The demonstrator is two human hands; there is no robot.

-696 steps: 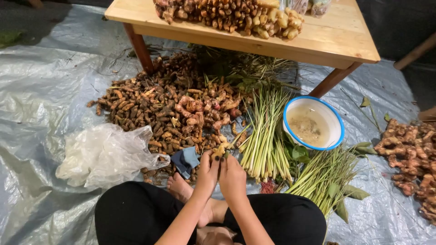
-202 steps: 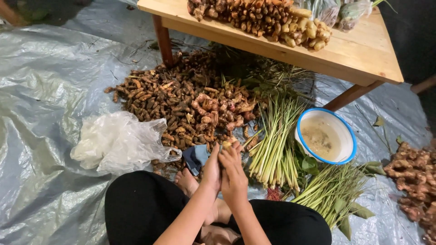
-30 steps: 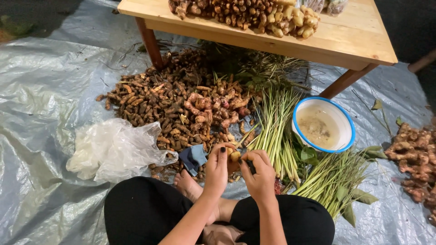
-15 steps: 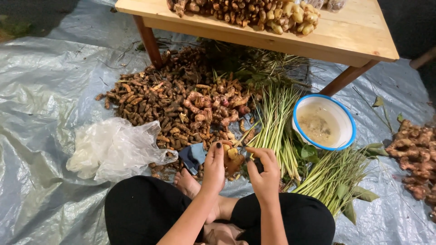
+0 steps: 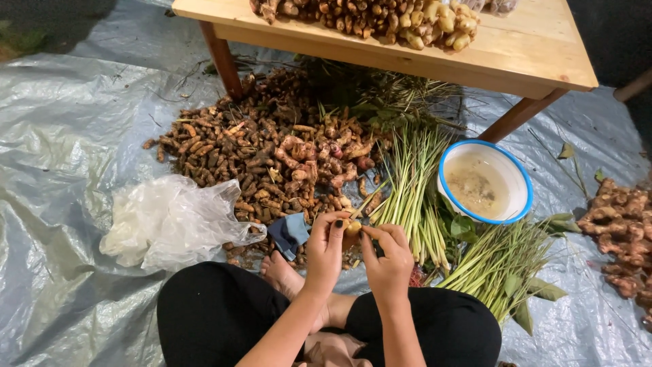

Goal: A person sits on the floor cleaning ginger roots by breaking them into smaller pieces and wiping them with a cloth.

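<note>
The person sits cross-legged on a grey plastic sheet [image 5: 61, 136], both hands raised over the lap. The left hand [image 5: 327, 246] is closed around a small yellowish root piece [image 5: 351, 230], pinching it at its top; the right hand [image 5: 388, 257] meets it from three o'clock, fingers closed on the same piece. At nine o'clock from the hands lies a crumpled clear plastic bag [image 5: 170, 221]. At twelve o'clock spreads a heap of brown roots [image 5: 265, 153]. Lemongrass stalks [image 5: 414, 187] lie at one o'clock, with a blue-rimmed white bowl [image 5: 485, 182] just beyond them. Farthest off stands the wooden worktop [image 5: 530, 51], carrying more roots [image 5: 380, 17].
</note>
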